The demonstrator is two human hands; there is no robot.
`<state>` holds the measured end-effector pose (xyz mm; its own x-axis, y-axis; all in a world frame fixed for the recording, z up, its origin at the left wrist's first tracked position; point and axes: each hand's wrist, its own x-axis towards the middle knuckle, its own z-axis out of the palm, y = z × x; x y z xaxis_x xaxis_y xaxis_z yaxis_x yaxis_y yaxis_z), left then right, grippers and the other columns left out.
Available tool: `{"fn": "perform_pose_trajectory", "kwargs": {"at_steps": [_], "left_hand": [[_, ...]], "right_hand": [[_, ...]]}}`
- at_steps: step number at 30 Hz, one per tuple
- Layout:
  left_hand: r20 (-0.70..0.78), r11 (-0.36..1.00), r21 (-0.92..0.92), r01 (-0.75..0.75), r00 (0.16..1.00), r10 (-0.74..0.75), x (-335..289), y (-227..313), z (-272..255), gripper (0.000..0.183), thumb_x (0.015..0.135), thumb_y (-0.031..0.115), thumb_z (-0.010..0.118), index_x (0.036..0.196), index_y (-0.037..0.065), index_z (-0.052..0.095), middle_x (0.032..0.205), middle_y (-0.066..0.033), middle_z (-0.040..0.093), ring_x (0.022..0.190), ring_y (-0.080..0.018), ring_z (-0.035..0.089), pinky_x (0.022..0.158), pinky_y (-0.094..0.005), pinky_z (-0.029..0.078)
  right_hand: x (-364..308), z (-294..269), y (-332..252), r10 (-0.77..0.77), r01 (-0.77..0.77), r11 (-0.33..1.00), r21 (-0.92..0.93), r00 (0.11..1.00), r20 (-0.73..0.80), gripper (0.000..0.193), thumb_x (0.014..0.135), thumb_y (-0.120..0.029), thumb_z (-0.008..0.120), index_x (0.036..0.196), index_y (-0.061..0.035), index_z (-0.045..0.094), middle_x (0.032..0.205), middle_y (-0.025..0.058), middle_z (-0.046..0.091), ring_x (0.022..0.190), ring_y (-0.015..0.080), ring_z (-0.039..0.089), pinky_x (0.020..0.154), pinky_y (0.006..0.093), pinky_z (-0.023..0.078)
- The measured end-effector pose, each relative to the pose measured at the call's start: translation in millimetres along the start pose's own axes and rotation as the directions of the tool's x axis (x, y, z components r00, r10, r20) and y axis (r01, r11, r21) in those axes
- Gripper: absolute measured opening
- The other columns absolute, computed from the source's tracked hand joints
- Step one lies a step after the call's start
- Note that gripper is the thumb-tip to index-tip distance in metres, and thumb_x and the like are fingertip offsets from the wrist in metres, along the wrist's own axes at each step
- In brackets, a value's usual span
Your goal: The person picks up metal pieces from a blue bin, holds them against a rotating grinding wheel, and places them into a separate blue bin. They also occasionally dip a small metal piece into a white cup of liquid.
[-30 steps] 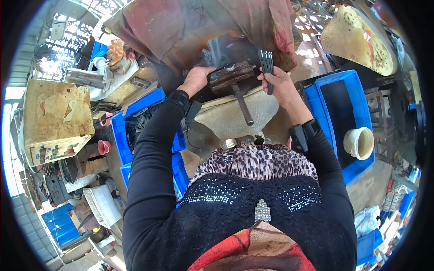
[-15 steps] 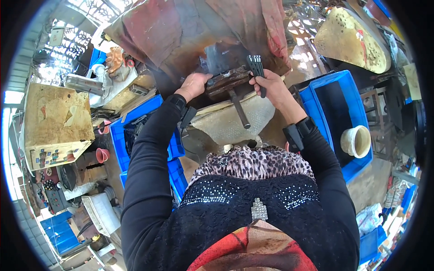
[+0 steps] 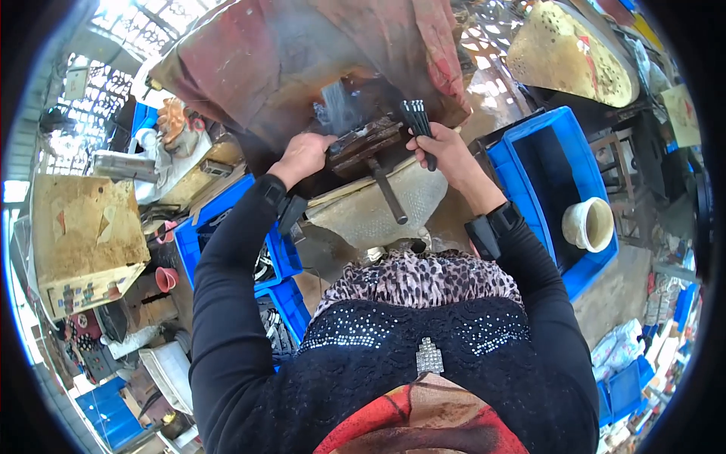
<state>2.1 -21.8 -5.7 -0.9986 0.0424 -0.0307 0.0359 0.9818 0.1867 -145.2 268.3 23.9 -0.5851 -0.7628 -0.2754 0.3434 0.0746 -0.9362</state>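
Yellowed switch box [image 3: 87, 234]: out on the far left, well clear of the action, with a pink cup [image 3: 166, 279] near its lower corner.
Left blue crate [image 3: 184, 248]: beside the left forearm, dark pieces inside.
Red-brown cloth [image 3: 234, 68]: draped behind the work, its lower edge hanging close to both hands; a loose fold could snag or get in the way.
Left hand [image 3: 304, 159]: here we are, fingers closed in at the left end of the fixture; whether they pinch a piece or just press, I cannot tell.
Blue-grey blur [image 3: 336, 110]: right beyond those fingertips, and its nature is unclear; if it is something turning, a slip forward could hurt.
Rusty metal fixture [image 3: 370, 147]: sits tilted between the hands, a round bar [image 3: 391, 198] jutting toward the wearer; a sleeve catching that bar could jolt everything.
Slim black pieces [image 3: 418, 125]: a fanned bunch, pale tips up, just right of the fixture.
Right hand [image 3: 450, 155]: curled firmly round their lower ends; a loosened thumb could let one slide out.
Right blue crate [image 3: 520, 178]: beyond the right forearm, a pale tub [image 3: 590, 225] at its far side.
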Motion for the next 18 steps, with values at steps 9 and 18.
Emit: {"fn": "perform_pose_trajectory", "kwargs": {"at_steps": [9,18], "left_hand": [[-0.276,0.989,-0.077,0.128,0.950,-0.144,-26.9,79.6,-38.3,0.044,0.075,0.000,0.058,0.118,0.010,0.062,0.113,-0.0135,0.064,0.109,-0.0344,0.059,0.091,-0.0446,0.048],[-0.213,0.928,-0.143,-0.345,0.926,0.311,-34.5,141.5,-15.4,0.036,0.071,0.014,0.072,0.106,0.014,0.064,0.112,-0.0002,0.064,0.114,-0.0230,0.055,0.110,-0.0494,0.035]], "right_hand": [[1.8,-15.0,-12.8,0.000,0.000,1.000,-0.010,0.998,-0.056,0.015,0.095,-0.007,0.057,0.108,0.0007,0.060,0.096,0.0094,0.070,0.075,0.0124,0.063,0.064,0.0256,0.051],[21.5,2.4,-16.5,-0.057,0.057,0.994,0.096,0.998,-0.006,0.014,0.094,-0.006,0.060,0.106,0.0006,0.060,0.098,0.0105,0.071,0.077,0.0137,0.065,0.065,0.0274,0.052]]}}
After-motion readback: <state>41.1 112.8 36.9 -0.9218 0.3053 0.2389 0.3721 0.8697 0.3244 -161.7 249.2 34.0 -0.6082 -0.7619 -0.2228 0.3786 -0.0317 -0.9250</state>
